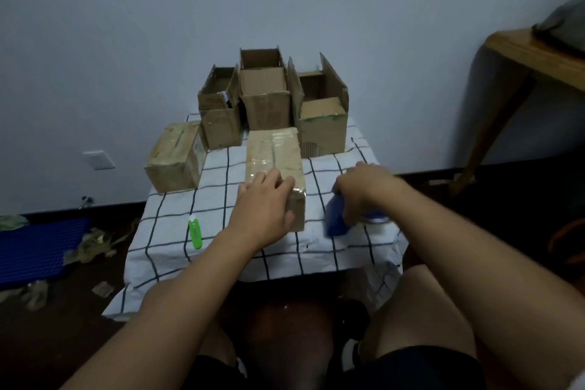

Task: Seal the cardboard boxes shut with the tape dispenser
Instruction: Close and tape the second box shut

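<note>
- The right hand [364, 190] curls down over the blue tape dispenser [337, 222], fingers wrapped round its body; the dispenser sits on the tablecloth [177, 225] just right of the near box.
- The left hand [266, 206] lies over the near end of the taped box [275, 155], fingers spread and fairly straight on the top panel, thumb against the front face; it presses, it does not clamp.
- Clear tape appears to run along the top seam of that box and over its near edge (glossy, so the exact extent is hard to read).
- Judgement: the step in hand is finishing this seam. Rub the tape end flat onto the front face with the left hand while the dispenser stays clear, so no loose tail lifts.
- A second sealed box [172, 161] stands at the left edge of the cloth, well apart.
- Three open boxes [264, 89] stand in a row at the back, flaps upright; these remain to be closed.
- For the next one, fold the flaps level before laying tape, and hold the box steady against the pull.
- A green utility knife [195, 231] lies left of the left wrist.
</note>
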A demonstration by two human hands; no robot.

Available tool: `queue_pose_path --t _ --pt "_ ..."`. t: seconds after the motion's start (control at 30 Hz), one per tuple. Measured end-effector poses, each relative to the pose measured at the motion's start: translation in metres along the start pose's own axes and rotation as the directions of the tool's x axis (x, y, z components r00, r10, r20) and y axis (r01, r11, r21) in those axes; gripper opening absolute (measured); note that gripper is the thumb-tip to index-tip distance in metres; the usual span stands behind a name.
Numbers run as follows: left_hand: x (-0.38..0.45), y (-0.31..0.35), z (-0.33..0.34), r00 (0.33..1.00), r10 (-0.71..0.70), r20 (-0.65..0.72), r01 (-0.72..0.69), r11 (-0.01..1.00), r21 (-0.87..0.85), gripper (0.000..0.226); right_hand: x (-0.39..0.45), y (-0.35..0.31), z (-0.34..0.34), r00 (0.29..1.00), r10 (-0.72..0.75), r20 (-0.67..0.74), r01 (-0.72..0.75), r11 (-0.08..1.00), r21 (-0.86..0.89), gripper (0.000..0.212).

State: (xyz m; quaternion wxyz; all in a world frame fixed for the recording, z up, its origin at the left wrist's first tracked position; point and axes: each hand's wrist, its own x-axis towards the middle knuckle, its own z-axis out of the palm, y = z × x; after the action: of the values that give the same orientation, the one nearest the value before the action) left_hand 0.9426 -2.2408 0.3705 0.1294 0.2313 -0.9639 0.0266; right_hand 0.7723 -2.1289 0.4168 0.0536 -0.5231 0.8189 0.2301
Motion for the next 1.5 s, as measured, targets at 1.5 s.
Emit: queue_pose_path --t 1.5 --pt "-0.012 -0.024 0.003 0.975 0.011 -0.221 -0.074 0.957 -0.28 0.039 0.033 -0.036 -0.028 0.79 0.368 -0.491 0.536 -0.023 0.844 0.058"
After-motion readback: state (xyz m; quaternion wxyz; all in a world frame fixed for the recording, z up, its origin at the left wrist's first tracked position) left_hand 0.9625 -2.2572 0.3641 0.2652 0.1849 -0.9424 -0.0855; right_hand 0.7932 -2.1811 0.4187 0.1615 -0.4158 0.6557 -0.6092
